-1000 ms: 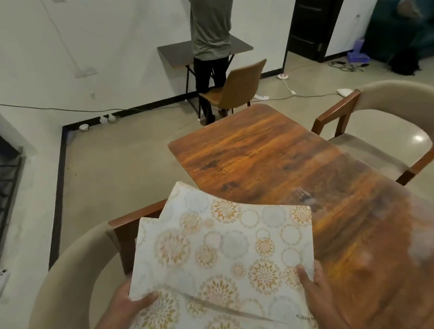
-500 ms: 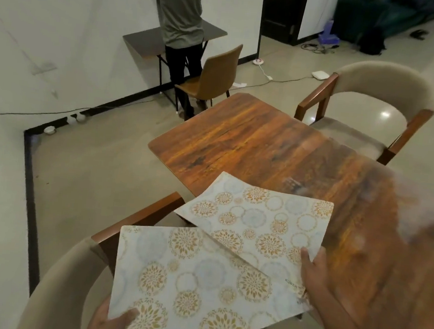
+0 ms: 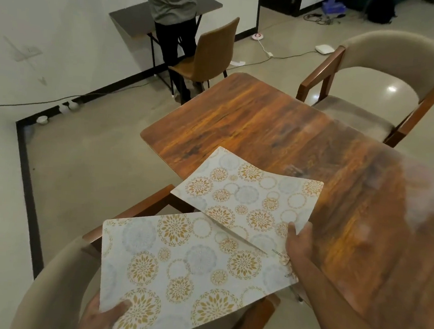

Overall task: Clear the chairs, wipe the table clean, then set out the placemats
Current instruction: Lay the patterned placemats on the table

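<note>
Two white placemats with gold and grey flower rounds are in my hands. My left hand (image 3: 102,316) pinches the near placemat (image 3: 190,263) at its lower left corner, above the near chair (image 3: 53,281). My right hand (image 3: 299,242) grips the far placemat (image 3: 250,193) by its near right corner. That mat reaches out over the near edge of the brown wooden table (image 3: 279,122), slightly curled, with its left corner past the edge. The two mats overlap in the middle.
A second beige armchair (image 3: 389,74) stands at the table's far side. Beyond the table's end a person (image 3: 170,18) stands at a dark wall desk (image 3: 133,20) beside a brown chair (image 3: 211,55). Cables and a white box (image 3: 323,48) lie on the floor.
The stacked mats have been split: my right hand carried one forward over the table while my left hand kept the other low over the chair. The view has tilted down and right.
</note>
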